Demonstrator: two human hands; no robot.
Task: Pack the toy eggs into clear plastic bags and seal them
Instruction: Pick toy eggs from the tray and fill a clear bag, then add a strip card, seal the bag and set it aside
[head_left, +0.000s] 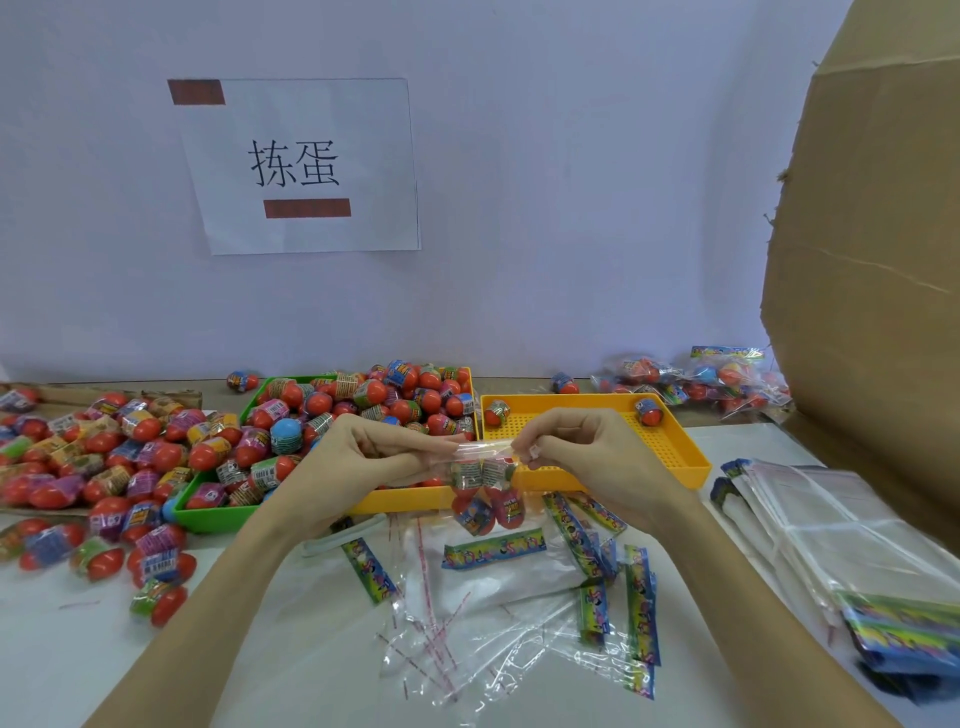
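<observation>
Currently held above the worktop (78, 670) middle: one clear plastic bag (485, 483) holding toy eggs (493, 501), hanging from its top edge. Left hand (363, 457): fingers pinching the bag's top from the left. Right hand (587, 457): fingers curled, pinching the same top edge from the right. Behind the hands: green tray (208, 512) heaped with eggs; yellow tray (670, 447) with two eggs. Left edge: loose egg pile (104, 467). Near edge: empty bags (467, 623), printed header cards (493, 548). Right edge: bag stack (841, 525). Far right corner: packed bags (696, 382)
</observation>
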